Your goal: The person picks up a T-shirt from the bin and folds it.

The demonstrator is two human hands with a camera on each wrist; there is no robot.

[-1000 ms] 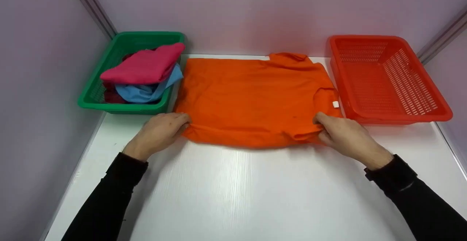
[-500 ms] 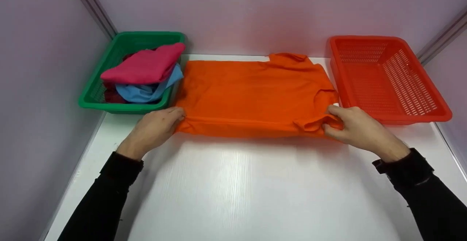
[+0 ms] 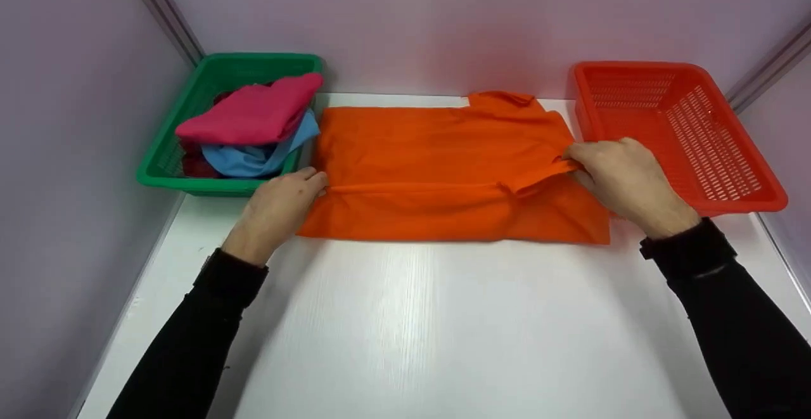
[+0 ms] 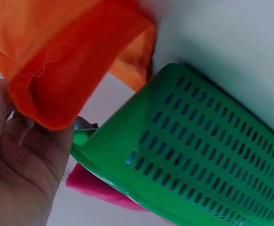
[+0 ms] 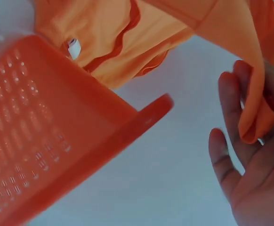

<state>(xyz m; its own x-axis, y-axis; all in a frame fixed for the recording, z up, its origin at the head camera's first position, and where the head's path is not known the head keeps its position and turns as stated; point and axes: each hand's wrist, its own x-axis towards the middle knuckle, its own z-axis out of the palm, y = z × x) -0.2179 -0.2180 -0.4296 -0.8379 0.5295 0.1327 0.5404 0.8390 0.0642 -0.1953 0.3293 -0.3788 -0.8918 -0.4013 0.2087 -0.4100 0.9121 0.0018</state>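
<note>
An orange T-shirt lies spread on the white table, its near part folded over in a long crease. At its left end, my left hand pinches the hem, and in the left wrist view the cloth edge bends round between thumb and fingers. My right hand pinches a sleeve edge at the other end, lifted a little off the table. The right wrist view has that sleeve folded between thumb and fingers, with other fingers stretched out. A white tag shows on the shirt there.
Left of the shirt stands a green basket holding a pink cloth, a blue cloth and dark red cloth. A red basket is close beside the right hand. Walls border the table at back and sides.
Both hands have carried the near edge of the shirt away from the person and folded it over. The right hand has risen toward the red basket's side. The baskets have stayed put.
</note>
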